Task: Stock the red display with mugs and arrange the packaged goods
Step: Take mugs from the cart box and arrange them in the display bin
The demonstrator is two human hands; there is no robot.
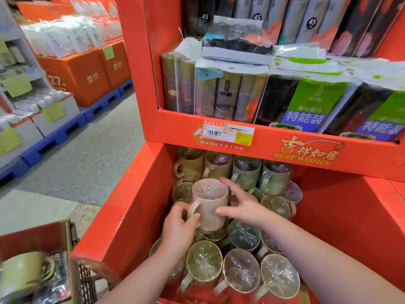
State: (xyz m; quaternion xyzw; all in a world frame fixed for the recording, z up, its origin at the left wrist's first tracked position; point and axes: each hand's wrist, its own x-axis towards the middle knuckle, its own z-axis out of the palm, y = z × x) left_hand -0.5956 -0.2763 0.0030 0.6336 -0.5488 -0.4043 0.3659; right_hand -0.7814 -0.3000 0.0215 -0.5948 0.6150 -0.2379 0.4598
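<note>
Pink mug (210, 202) between grips; left grip (177, 229) pinches handle (192, 209), right grip (238, 207) wide, touching side.

Down in the lower bin of the red display (135, 205), the left hand (177, 231) grips the pink mug (211, 200) by its handle, holding it upright above the pile. The right hand (243, 207) lays spread fingers and thumb against the mug's other side. Film-wrapped mugs (203, 260) crowd the bin, upright at the back, tipped mouth-out nearer the camera. Upper right, packaged goods (230, 93) pack the shelf, a price tag (228, 132) on its front lip. Lower left, a blurred green mug (24, 273).
</note>
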